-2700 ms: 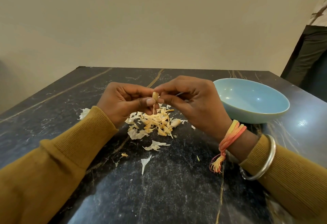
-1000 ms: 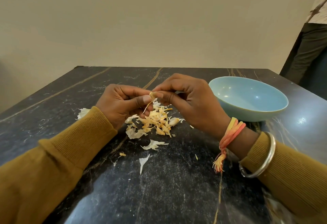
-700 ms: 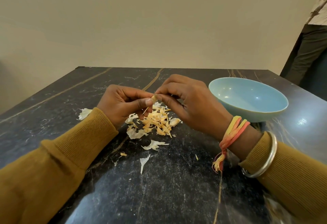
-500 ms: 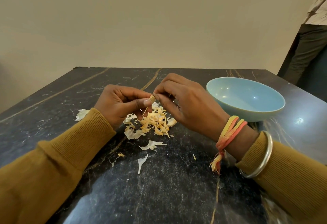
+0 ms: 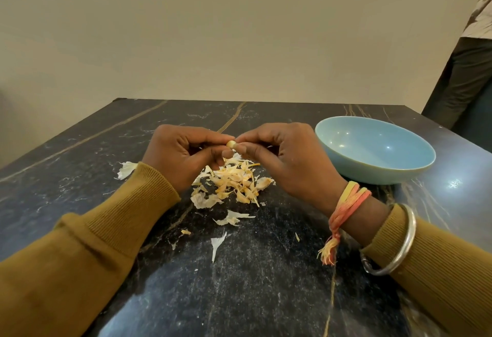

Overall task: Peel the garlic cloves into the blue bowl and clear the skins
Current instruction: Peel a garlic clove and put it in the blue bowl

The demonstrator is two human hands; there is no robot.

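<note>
The left hand (image 5: 183, 155) and right hand (image 5: 282, 158) both pinch the small pale garlic clove (image 5: 231, 144), just left of the shallow light-blue bowl (image 5: 372, 174). It would be best to roll the clove and check for leftover skin, letting scraps fall on the papery skin heap (image 5: 234, 181).

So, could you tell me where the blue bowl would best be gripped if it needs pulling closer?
Probably the near rim of the blue bowl, coming from the right hand side: it stands upright, and its shallow flared wall lets a thumb hook inside with fingers beneath.
</note>
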